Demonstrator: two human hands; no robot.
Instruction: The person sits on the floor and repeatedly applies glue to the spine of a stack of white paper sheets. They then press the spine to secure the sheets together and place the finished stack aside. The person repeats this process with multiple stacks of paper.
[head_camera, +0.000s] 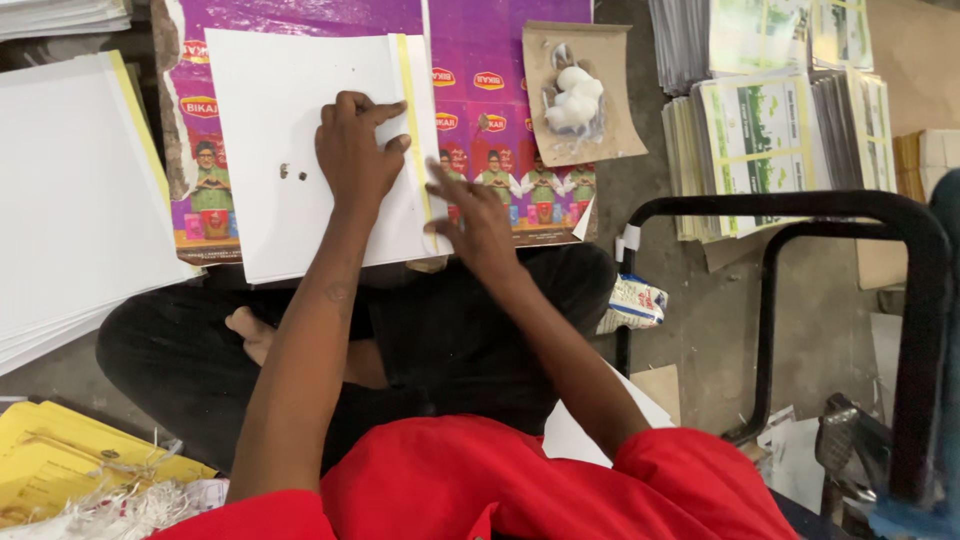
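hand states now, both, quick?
Left hand: open, palm flat on the white sheet stack.
Right hand: open, fingers at the stack's yellow strip; holds nothing.

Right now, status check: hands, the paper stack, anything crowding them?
Left hand flat on white sheet stack, fingers at the yellow strip. Right hand open, at the stack's right edge. Cardboard piece with white lump lies apart, right.

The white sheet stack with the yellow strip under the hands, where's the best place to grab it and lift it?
Probably the near right corner of the white sheet stack, coming from the person's side. That edge overhangs the purple printed sheet toward the lap, so fingers could slip beneath. The left hand presses it flat; the right hand rests by the yellow strip.
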